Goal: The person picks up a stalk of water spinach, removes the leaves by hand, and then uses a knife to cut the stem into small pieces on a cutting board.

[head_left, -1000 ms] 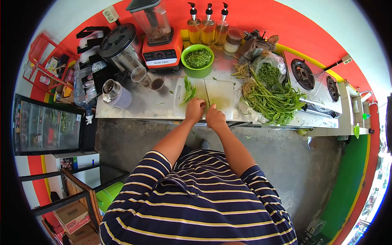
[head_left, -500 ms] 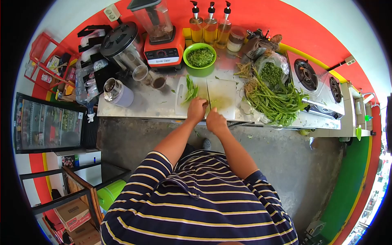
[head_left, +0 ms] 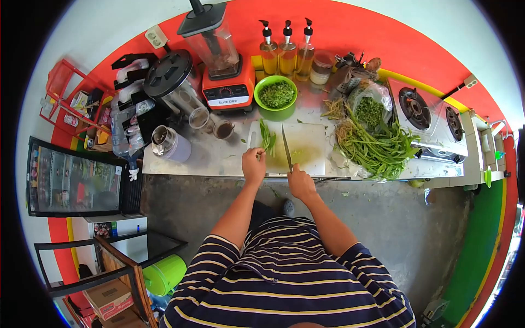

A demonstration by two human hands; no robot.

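My right hand (head_left: 302, 183) is wrapped round the handle of a knife (head_left: 287, 147), whose blade points away from me over the white cutting board (head_left: 313, 134). At the board's near left edge, my left hand (head_left: 254, 167) is closed, fingertips pinched together; what is between them, if anything, is too small to make out. Just beyond those fingers a small bunch of leafy greens (head_left: 267, 138) lies on the left part of the board. Small green cut bits (head_left: 297, 152) and a greenish wet stain are to the right of the blade.
Behind the board stand a green bowl (head_left: 276, 113) of chopped greens, a red blender (head_left: 227, 90) and several pump bottles (head_left: 287, 54). A pile of long-stemmed greens (head_left: 377, 150) and a bag of chopped greens (head_left: 372, 112) lie right, before a gas stove (head_left: 415, 109). Cups (head_left: 223, 130) stand left.
My hands have moved apart: the left has drawn back from the blade toward the left. The knife has swung to point up and left. The whole view has shifted slightly.
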